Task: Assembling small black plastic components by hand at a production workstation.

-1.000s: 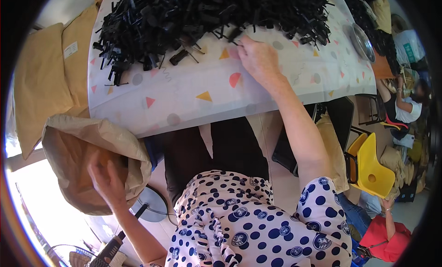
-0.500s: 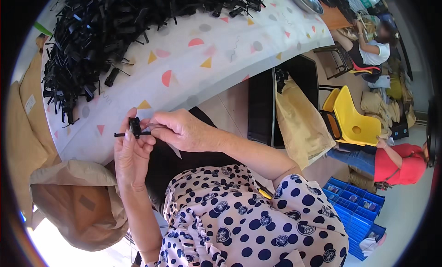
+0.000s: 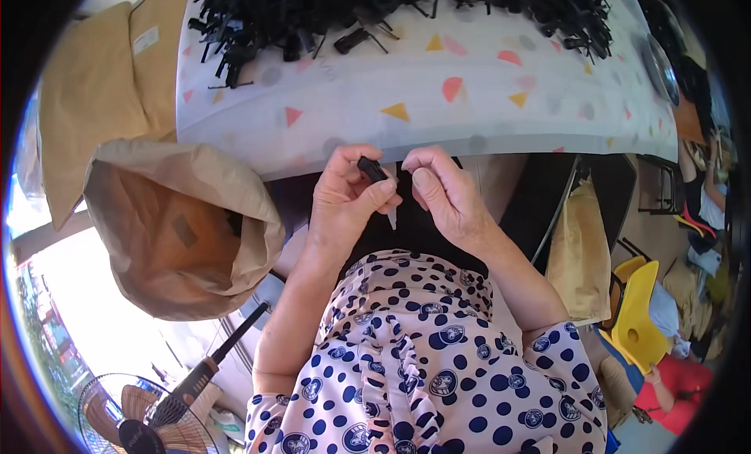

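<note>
Okay, left hand (image 3: 350, 190) pinches a black plastic part (image 3: 371, 170), right hand (image 3: 446, 194) half-curled, can't tell if empty; label (image 3: 145, 39) on kraft sack (image 3: 90, 90) unreadable.

The view comes from the left one of two wide fisheye cameras worn side by side on the person's head, looking steeply down over the pale, navy-dotted fabric shirt (image 3: 438, 352) at the lower edge, with the bare left hand (image 3: 344, 192) and bare right hand (image 3: 447, 194) close by, near the centre. Facing forward, it reaches the white tablecloth printed with coloured shapes (image 3: 360, 102), cropped at the top, while the lens's wide, edge-bending sweep takes in an open brown paper sack (image 3: 223, 168) at left and a smaller-looking, more distant yellow plastic chair (image 3: 635, 307) at right.
</note>
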Demonstrator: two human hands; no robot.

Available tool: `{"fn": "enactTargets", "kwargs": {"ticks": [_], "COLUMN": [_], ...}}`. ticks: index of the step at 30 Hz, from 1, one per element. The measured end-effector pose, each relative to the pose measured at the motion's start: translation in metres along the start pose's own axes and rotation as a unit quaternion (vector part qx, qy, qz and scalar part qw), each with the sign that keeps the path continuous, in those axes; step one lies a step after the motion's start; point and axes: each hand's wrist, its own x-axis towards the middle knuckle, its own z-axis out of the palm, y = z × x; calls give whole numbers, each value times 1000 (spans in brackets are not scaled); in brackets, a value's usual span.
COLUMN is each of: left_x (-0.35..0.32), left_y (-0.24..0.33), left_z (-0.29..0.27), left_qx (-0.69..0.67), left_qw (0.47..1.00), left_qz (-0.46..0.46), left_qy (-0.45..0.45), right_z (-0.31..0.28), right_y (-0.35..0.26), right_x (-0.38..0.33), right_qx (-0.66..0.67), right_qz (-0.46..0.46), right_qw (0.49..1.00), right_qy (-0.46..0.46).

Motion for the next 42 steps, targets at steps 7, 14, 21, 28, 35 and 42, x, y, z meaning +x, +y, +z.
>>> {"fn": "enactTargets", "kwargs": {"ticks": [7,14,21,28,35,42], "left_x": [-4,-3,-3,16,8,-14], "left_y": [-4,-2,-4,-8,-5,19], "left_z": [-5,-5,0,6,22,18], "left_qx": [177,267,409,461,247,-131], "left_qw": [983,960,905,866,950,989], "left_qz": [48,77,99,191,181,53], "left_qy": [14,32,62,30,58,-46], "right_z": [20,27,38,40,19,23], "right_y": [1,10,30,33,26,9], "right_x": [15,18,10,10,4,-5], "right_qx": [-39,-43,-80,-67,41,243], "right_qz": [-38,-41,-52,-54,-79,-77], "right_qw": [996,996,995,990,992,963], "right_qy": [-67,-64,22,109,92,92]}}
